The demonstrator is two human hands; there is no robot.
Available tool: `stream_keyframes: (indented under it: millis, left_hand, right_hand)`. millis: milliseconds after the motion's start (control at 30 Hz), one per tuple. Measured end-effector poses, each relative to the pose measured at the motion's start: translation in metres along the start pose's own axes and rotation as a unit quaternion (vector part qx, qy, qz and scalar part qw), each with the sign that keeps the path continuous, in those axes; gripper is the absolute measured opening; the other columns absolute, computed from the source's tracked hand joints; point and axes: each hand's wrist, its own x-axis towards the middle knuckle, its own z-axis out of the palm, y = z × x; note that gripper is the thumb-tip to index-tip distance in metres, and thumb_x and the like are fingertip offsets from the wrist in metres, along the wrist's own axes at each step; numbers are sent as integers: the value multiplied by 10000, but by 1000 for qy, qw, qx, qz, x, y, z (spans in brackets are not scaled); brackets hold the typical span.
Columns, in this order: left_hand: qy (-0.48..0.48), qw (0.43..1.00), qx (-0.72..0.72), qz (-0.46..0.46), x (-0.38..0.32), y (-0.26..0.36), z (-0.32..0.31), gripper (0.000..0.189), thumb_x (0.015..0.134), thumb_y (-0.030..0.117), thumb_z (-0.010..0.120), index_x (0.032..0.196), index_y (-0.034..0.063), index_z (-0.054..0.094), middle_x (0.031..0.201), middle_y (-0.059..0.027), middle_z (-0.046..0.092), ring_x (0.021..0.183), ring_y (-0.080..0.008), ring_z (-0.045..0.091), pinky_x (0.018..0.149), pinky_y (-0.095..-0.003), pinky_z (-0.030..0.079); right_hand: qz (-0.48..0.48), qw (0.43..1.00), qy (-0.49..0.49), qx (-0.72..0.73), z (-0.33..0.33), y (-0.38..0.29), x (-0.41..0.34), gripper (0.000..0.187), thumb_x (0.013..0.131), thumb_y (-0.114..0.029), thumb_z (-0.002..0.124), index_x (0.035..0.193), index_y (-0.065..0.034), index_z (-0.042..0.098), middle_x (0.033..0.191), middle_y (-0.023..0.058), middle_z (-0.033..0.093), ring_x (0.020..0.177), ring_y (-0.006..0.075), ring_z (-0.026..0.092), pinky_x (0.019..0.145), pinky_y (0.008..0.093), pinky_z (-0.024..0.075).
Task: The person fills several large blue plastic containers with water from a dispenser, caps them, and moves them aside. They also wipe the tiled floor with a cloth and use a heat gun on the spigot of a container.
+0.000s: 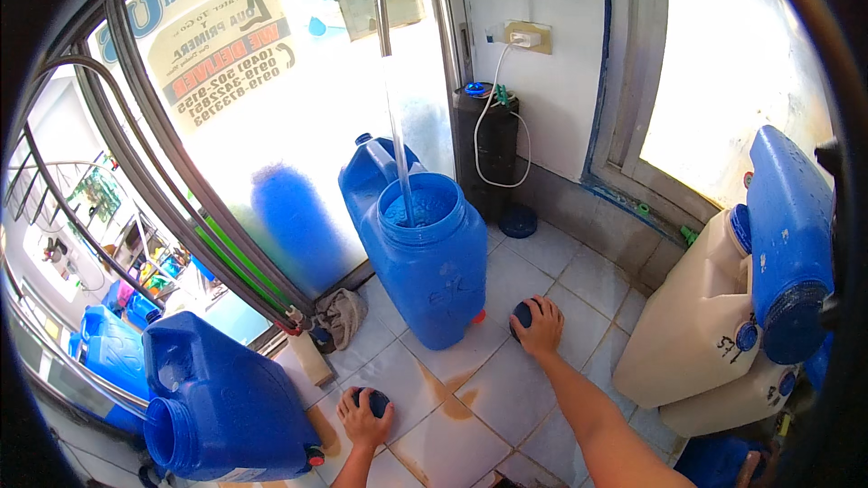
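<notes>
My left hand (363,424) curls its fingers over a dark blue round cap (374,402) low on the tiles. To the right, my right hand (544,329) grips a second dark blue cap (521,320) at floor level. Ahead of both hands stands an uncapped blue water jug (434,271) with a red tap fitting near its base. From a metal spout (382,7), clear water (401,129) pours into its wide mouth. Another uncapped blue jug (230,400) is left of my left hand. A thin tube or stream meets its mouth; which one, I cannot tell.
Cream jugs (678,312) and a capped blue jug (792,217) crowd the right side. A black container (485,149) with a white cord stands in the corner, another dark cap (518,221) beside it. A rag (340,317) lies by the glass panel (325,115), which bears writing.
</notes>
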Motion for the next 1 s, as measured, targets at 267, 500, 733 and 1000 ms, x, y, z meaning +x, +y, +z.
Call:
stream_keyframes:
  millis: [267, 500, 733, 1000]
  left_hand:
    - [-5, 1000, -7, -8, 2, 1, 1, 549, 730, 403, 815, 1186, 149, 645, 1314, -165, 511, 1278, -391, 464, 1109, -540, 327]
    - [-6, 1000, 3, -14, 2, 4, 4, 545, 731, 380, 821, 1183, 135, 641, 1330, -168, 518, 1283, -402, 466, 1106, -531, 338]
    - [-9, 1000, 0, -16, -2, 1, 2, 536, 736, 346, 822, 1186, 126, 634, 1346, -178, 521, 1294, -413, 468, 1102, -537, 351]
    - [-8, 1000, 5, -22, 2, 0, 3, 546, 733, 359, 824, 1190, 123, 639, 1354, -172, 515, 1307, -406, 458, 1111, -529, 342]
  right_hand:
    - [-14, 1000, 6, -7, -6, -3, 3, 497, 843, -472, 753, 1236, -173, 695, 1382, 79, 592, 1355, 309, 478, 1139, 517, 327]
    - [3, 1000, 4, -10, -11, -3, 1, 493, 843, -459, 749, 1245, -180, 682, 1394, 72, 589, 1361, 308, 474, 1146, 508, 321]
    - [3, 1000, 11, 5, 3, -3, -2, 500, 838, -470, 748, 1234, -171, 685, 1387, 73, 591, 1354, 303, 479, 1130, 514, 332]
    - [15, 1000, 10, 5, 2, -3, 0, 498, 829, -483, 759, 1218, -179, 694, 1382, 64, 588, 1364, 299, 467, 1136, 513, 317]
